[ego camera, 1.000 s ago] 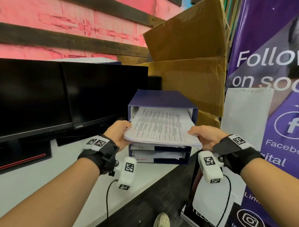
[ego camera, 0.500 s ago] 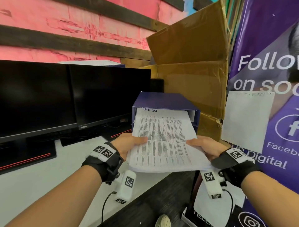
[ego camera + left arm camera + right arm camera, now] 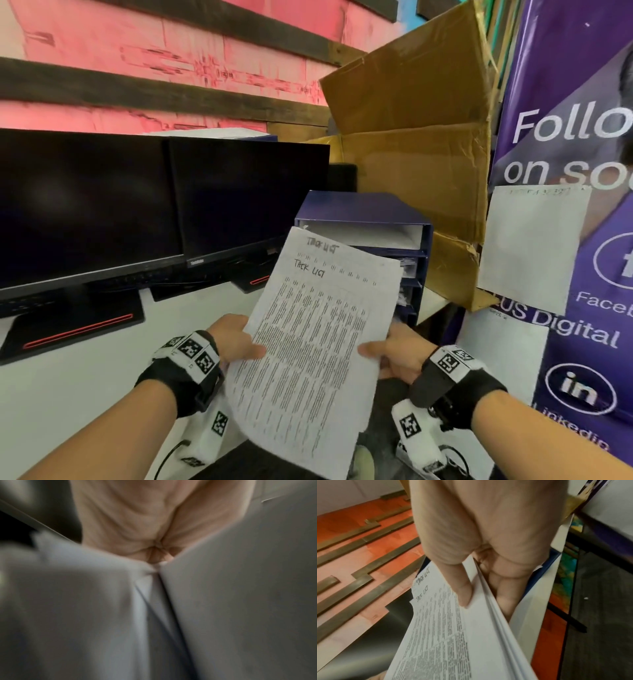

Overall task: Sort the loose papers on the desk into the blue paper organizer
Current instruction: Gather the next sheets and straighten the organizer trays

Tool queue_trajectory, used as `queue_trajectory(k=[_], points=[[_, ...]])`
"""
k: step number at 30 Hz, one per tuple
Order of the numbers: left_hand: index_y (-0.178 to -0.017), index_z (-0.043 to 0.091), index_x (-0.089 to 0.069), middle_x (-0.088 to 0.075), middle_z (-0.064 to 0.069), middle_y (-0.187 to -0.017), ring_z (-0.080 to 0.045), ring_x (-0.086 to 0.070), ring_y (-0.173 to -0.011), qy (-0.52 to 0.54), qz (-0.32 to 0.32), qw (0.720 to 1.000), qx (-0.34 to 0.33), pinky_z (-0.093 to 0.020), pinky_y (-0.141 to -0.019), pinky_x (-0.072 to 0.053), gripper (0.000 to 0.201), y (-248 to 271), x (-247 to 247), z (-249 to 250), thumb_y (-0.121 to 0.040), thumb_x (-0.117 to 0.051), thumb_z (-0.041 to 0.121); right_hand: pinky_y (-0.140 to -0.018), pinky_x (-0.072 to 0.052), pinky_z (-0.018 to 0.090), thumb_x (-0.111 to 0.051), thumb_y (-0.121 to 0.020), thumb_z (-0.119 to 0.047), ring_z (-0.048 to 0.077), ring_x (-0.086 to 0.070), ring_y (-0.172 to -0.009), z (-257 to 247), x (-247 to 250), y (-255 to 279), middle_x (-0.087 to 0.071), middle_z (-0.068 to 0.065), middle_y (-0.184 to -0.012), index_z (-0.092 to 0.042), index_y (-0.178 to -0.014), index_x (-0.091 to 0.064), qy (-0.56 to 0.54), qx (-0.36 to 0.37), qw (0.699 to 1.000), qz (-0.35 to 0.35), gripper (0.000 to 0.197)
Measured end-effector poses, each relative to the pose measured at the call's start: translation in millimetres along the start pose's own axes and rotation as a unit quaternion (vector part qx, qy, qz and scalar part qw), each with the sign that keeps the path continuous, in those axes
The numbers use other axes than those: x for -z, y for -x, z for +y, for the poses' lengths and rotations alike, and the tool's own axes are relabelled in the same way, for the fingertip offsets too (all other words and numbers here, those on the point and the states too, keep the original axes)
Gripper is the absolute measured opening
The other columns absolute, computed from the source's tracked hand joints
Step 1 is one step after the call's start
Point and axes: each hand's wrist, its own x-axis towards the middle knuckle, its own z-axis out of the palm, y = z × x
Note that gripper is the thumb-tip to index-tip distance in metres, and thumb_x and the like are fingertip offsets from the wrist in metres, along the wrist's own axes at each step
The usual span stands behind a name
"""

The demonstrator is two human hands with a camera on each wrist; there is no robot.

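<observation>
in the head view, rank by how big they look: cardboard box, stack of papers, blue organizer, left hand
1. cardboard box
2. stack of papers, though it is nearer the camera
3. blue organizer, partly hidden by the papers
4. left hand

Organizer point(image 3: 363, 212) front behind papers point(image 3: 318, 329)

Black wrist straps point(image 3: 178, 380) carry white marker-printed camera blocks point(image 3: 416, 431); forearms bare.
</observation>
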Motion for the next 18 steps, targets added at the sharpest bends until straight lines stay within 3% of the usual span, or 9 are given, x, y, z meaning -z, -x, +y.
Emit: queue_trajectory(k=[4,7,11,15,18], points=[[-0.112,0.016,-0.067,-0.069,-0.002,-0.107,-0.017,-0.065,-0.097,0.011,0.086,0.996,-0.006,-0.032,-0.088,-0.052,0.031,23.3,18.8,-19.3,-0.082,-0.071,0.015,-0.082,-0.056,0.052,-0.066,-0.083,0.003,0.029,-0.069,-0.098,-22.3,-32.3,-7.3,-0.071,0.009,-0.110,-0.017,-0.107,-0.067,0.067,0.080,0.994,0.032,0.032],[-0.111,0.018,-0.066,-0.070,-0.002,-0.105,-0.019,-0.066,-0.097,0.080,0.172,0.981,-0.031,-0.042,-0.092,-0.052,0.029,37.0,34.4,-23.2,-0.083,-0.070,0.011,-0.086,-0.055,0.050,-0.068,-0.077,-0.002,0.023,-0.068,-0.100,-50.8,-54.0,-12.5,-0.071,0.004,-0.111,-0.016,-0.109,-0.069,0.099,0.151,0.982,0.062,0.034],[-0.114,0.014,-0.062,-0.069,-0.002,-0.105,-0.020,-0.066,-0.096,0.198,0.302,0.930,-0.067,-0.039,-0.086,-0.054,0.029,45.2,47.5,-20.6,-0.086,-0.068,0.009,-0.093,-0.053,0.041,-0.061,-0.084,0.003,0.021,-0.064,-0.105,-92.3,-85.4,-16.7,-0.067,0.006,-0.118,-0.008,-0.117,-0.064,0.078,0.232,0.962,0.118,0.035],[-0.125,0.016,-0.054,-0.066,0.001,-0.114,-0.018,-0.063,-0.105,0.298,0.342,0.887,-0.086,-0.042,-0.093,-0.052,0.050,46.2,48.1,-25.4,-0.080,-0.075,0.011,-0.093,-0.052,0.040,-0.060,-0.088,-0.004,0.021,-0.062,-0.107,-107.7,-119.9,-30.5,-0.064,0.001,-0.115,-0.011,-0.123,-0.057,0.072,0.268,0.951,0.135,0.037],[-0.116,0.022,-0.054,-0.065,0.008,-0.105,-0.011,-0.063,-0.098,0.333,0.392,0.852,-0.097,-0.033,-0.083,-0.053,0.050,46.1,49.4,-32.3,-0.074,-0.081,0.015,-0.089,-0.051,0.029,-0.061,-0.090,-0.008,0.016,-0.060,-0.106,-96.7,-140.9,-41.5,-0.060,-0.001,-0.116,-0.013,-0.130,-0.047,0.066,0.277,0.952,0.117,0.043]])
